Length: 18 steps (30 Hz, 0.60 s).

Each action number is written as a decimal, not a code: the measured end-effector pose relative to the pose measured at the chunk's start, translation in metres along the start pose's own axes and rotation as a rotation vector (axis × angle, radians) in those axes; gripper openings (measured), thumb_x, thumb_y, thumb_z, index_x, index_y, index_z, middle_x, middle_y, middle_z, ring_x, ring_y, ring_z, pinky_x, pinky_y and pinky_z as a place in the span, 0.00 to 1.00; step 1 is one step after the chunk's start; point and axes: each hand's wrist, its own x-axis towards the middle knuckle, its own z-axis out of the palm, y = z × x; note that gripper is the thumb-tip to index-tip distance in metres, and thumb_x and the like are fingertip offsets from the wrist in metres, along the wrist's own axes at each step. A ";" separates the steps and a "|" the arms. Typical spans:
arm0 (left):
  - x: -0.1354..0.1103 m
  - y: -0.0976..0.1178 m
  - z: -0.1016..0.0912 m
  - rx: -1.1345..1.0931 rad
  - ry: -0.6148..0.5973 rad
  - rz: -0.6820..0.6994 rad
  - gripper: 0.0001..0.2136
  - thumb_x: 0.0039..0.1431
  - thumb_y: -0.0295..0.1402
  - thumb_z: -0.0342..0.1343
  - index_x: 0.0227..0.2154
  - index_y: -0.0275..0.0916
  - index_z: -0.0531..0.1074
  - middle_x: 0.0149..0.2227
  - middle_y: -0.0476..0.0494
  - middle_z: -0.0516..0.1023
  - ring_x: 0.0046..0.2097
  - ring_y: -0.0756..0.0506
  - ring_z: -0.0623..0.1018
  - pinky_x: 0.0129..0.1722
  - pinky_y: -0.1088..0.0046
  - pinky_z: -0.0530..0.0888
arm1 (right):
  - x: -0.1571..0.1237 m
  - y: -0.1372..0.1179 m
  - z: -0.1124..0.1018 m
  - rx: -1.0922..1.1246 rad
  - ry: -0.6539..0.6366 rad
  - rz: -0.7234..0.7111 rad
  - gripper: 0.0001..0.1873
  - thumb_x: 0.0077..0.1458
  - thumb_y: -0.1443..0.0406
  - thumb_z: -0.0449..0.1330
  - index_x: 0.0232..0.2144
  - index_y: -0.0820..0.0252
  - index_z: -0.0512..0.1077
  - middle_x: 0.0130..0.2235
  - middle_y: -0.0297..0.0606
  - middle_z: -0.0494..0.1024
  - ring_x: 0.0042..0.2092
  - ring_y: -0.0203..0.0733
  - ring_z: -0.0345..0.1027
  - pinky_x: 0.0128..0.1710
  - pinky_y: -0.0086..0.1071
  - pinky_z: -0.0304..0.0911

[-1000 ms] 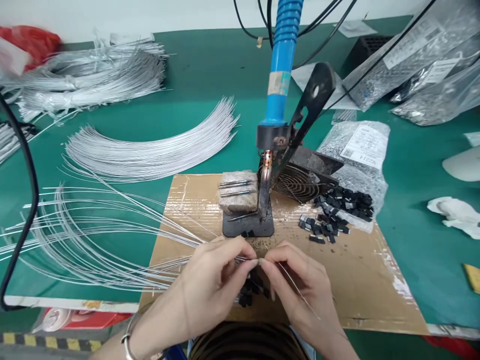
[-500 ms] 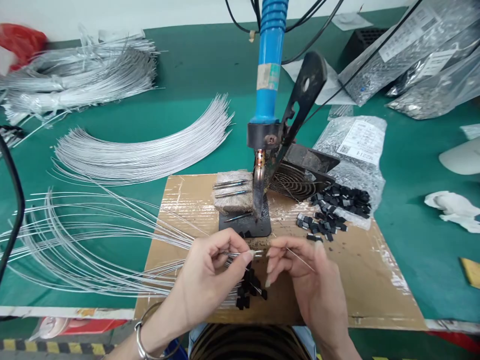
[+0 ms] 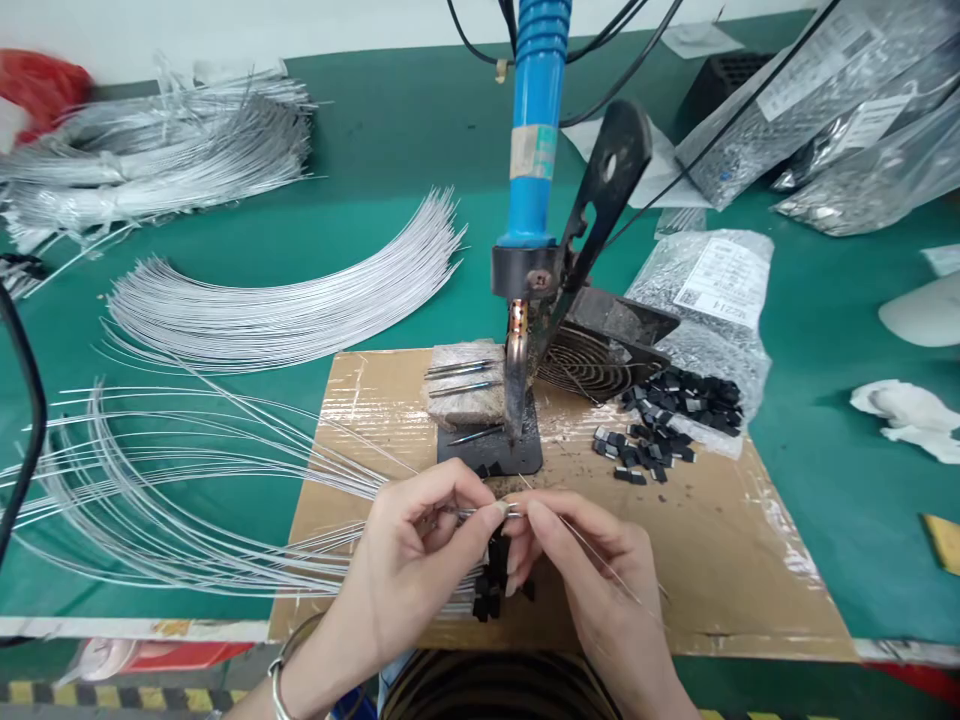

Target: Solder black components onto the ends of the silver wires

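Left hand: the left hand [image 3: 427, 545] has thumb and forefinger closed on the wire [image 3: 513, 513], its bare tip poking out to the right.
Right hand: the right hand [image 3: 600, 580] has thumb and fingers drawn together at that tip, with a thin strand [image 3: 523, 480] running across it; whether the fingertips press the tip or only sit beside it, I cannot tell.
Wire: between the hands, over the near middle of the cardboard [image 3: 735, 560].
Black parts: a cluster [image 3: 487, 597] just below the hands, partly hidden by them.
Loose wires: a spread [image 3: 352, 478] at near left, reaching onto the cardboard.
Cut wires: a curved stack [image 3: 285, 312] farther off, tied bundles [image 3: 202, 150] at far left.
Iron: the blue iron [image 3: 531, 200] points down beyond the hands, held in a black stand [image 3: 611, 170].
Block: the block [image 3: 465, 408], left of the iron's tip, bears metal rods [image 3: 463, 388].
Right side: a fan [image 3: 592, 362], then a heap [image 3: 697, 400] of black pieces beside a clear bag [image 3: 724, 280].
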 end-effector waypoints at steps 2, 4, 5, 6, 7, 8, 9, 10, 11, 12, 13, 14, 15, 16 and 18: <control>0.000 0.001 0.001 -0.017 -0.002 0.009 0.12 0.67 0.40 0.58 0.30 0.38 0.74 0.22 0.50 0.69 0.24 0.51 0.60 0.23 0.74 0.55 | 0.000 0.001 0.000 0.044 -0.001 0.019 0.09 0.62 0.59 0.68 0.38 0.56 0.85 0.29 0.36 0.82 0.27 0.36 0.74 0.29 0.30 0.75; 0.000 0.002 0.002 -0.022 0.007 0.017 0.12 0.67 0.40 0.58 0.30 0.38 0.74 0.23 0.49 0.72 0.23 0.51 0.63 0.23 0.74 0.57 | 0.000 0.002 0.000 0.085 0.000 0.036 0.08 0.61 0.59 0.69 0.37 0.57 0.85 0.29 0.36 0.82 0.27 0.36 0.73 0.28 0.29 0.75; 0.000 0.003 0.002 -0.015 0.014 0.020 0.12 0.67 0.40 0.59 0.30 0.39 0.74 0.23 0.49 0.73 0.23 0.51 0.64 0.23 0.74 0.58 | 0.000 0.002 0.000 0.102 0.000 0.044 0.08 0.60 0.59 0.70 0.36 0.57 0.85 0.28 0.36 0.82 0.26 0.35 0.73 0.28 0.29 0.75; 0.000 0.003 0.003 -0.001 0.023 0.024 0.11 0.66 0.40 0.59 0.30 0.39 0.74 0.23 0.48 0.73 0.23 0.51 0.65 0.22 0.74 0.58 | 0.001 0.003 0.000 0.112 0.001 0.052 0.08 0.59 0.59 0.70 0.36 0.57 0.85 0.28 0.36 0.81 0.26 0.35 0.72 0.27 0.28 0.74; 0.000 0.002 0.003 0.018 0.032 0.028 0.11 0.67 0.40 0.59 0.30 0.39 0.74 0.23 0.49 0.73 0.23 0.51 0.65 0.22 0.74 0.59 | 0.001 0.003 0.000 0.117 0.002 0.060 0.08 0.59 0.59 0.71 0.35 0.58 0.85 0.28 0.35 0.81 0.26 0.35 0.72 0.27 0.28 0.74; -0.001 0.002 0.003 0.043 0.039 0.033 0.11 0.67 0.40 0.58 0.31 0.39 0.74 0.23 0.49 0.73 0.22 0.51 0.65 0.22 0.74 0.59 | 0.001 0.003 0.000 0.119 0.003 0.066 0.08 0.59 0.59 0.71 0.35 0.58 0.85 0.27 0.35 0.81 0.26 0.34 0.72 0.26 0.27 0.73; -0.002 0.001 0.004 0.071 0.044 0.042 0.12 0.67 0.40 0.58 0.31 0.39 0.74 0.22 0.49 0.72 0.22 0.51 0.65 0.22 0.75 0.60 | 0.002 0.003 0.000 0.120 0.002 0.070 0.08 0.59 0.59 0.71 0.35 0.58 0.85 0.26 0.35 0.80 0.25 0.34 0.71 0.26 0.27 0.73; -0.002 0.000 0.004 0.105 0.048 0.052 0.12 0.68 0.40 0.57 0.31 0.39 0.74 0.22 0.50 0.71 0.22 0.51 0.64 0.22 0.75 0.59 | 0.002 0.003 0.000 0.120 0.000 0.072 0.08 0.59 0.59 0.71 0.34 0.58 0.85 0.25 0.34 0.80 0.25 0.33 0.71 0.26 0.27 0.72; -0.003 -0.001 0.004 0.138 0.052 0.062 0.12 0.69 0.40 0.56 0.31 0.39 0.74 0.21 0.51 0.69 0.22 0.51 0.63 0.22 0.75 0.59 | 0.002 0.003 0.000 0.118 -0.002 0.073 0.08 0.59 0.59 0.71 0.34 0.58 0.85 0.24 0.34 0.79 0.24 0.33 0.71 0.26 0.26 0.71; -0.004 -0.003 0.004 0.167 0.056 0.072 0.12 0.69 0.40 0.56 0.31 0.39 0.74 0.20 0.52 0.68 0.22 0.51 0.62 0.22 0.74 0.59 | 0.002 0.003 0.000 0.113 -0.003 0.073 0.09 0.59 0.59 0.71 0.34 0.58 0.85 0.23 0.33 0.79 0.24 0.33 0.70 0.26 0.26 0.71; -0.004 -0.004 0.004 0.188 0.059 0.079 0.13 0.70 0.40 0.55 0.31 0.39 0.74 0.20 0.52 0.67 0.23 0.51 0.62 0.23 0.74 0.59 | 0.002 0.003 0.000 0.109 -0.005 0.074 0.09 0.59 0.59 0.71 0.33 0.58 0.85 0.23 0.33 0.78 0.23 0.33 0.70 0.26 0.26 0.70; -0.005 -0.005 0.004 0.200 0.059 0.084 0.13 0.70 0.40 0.55 0.31 0.40 0.74 0.20 0.52 0.66 0.23 0.51 0.62 0.23 0.74 0.60 | 0.002 0.003 0.000 0.108 -0.006 0.076 0.09 0.59 0.59 0.71 0.32 0.58 0.84 0.22 0.33 0.78 0.23 0.33 0.70 0.25 0.26 0.70; -0.005 -0.005 0.004 0.203 0.056 0.087 0.13 0.70 0.40 0.55 0.32 0.40 0.74 0.21 0.52 0.67 0.23 0.51 0.62 0.24 0.74 0.60 | 0.002 0.003 0.000 0.109 -0.009 0.078 0.09 0.59 0.59 0.71 0.31 0.58 0.84 0.22 0.33 0.78 0.23 0.32 0.70 0.25 0.26 0.70; -0.005 -0.006 0.004 0.200 0.049 0.088 0.13 0.71 0.41 0.54 0.32 0.40 0.73 0.21 0.52 0.67 0.23 0.51 0.63 0.24 0.73 0.60 | 0.002 0.002 0.000 0.115 -0.013 0.082 0.10 0.59 0.59 0.71 0.31 0.58 0.84 0.22 0.33 0.78 0.22 0.32 0.70 0.25 0.25 0.69; -0.006 -0.007 0.004 0.188 0.034 0.084 0.13 0.71 0.41 0.54 0.32 0.40 0.73 0.23 0.51 0.69 0.24 0.51 0.63 0.24 0.73 0.60 | 0.002 0.002 -0.001 0.136 -0.019 0.094 0.09 0.58 0.59 0.72 0.30 0.58 0.84 0.23 0.33 0.79 0.22 0.32 0.70 0.24 0.25 0.70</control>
